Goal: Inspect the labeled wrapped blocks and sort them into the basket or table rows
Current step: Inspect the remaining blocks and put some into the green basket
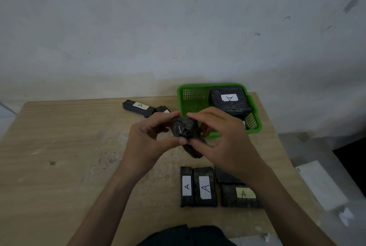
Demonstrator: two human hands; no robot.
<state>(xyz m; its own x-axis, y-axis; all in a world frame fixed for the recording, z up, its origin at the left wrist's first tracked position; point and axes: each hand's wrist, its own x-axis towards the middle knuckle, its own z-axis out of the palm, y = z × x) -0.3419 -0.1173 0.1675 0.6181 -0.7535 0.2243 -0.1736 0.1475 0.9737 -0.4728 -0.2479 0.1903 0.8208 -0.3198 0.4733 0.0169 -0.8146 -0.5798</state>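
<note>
**One block in hand, in front of the basket**

Seen from my head camera, I hold a wrapped block [186, 130] up in both hands, just in front of the green basket [195, 100]. My left hand [150, 138] pinches it between thumb and fingers, and my right hand [223, 136] pinches its top and underside. No label shows on the face turned to me, so I judge that I am inspecting it and have not sorted it yet.

Inside the basket, a large block [228, 99] marked A lies against the right wall. A scrap of white label [244, 124] peeks out below it.

Left of the basket, two blocks [138, 107] lie end to end on the table [69, 146]. Nearer me than the basket, four blocks [205, 186] sit grouped, and three of them show an A. Several look sorted already, and the one I hold is left to place.
</note>
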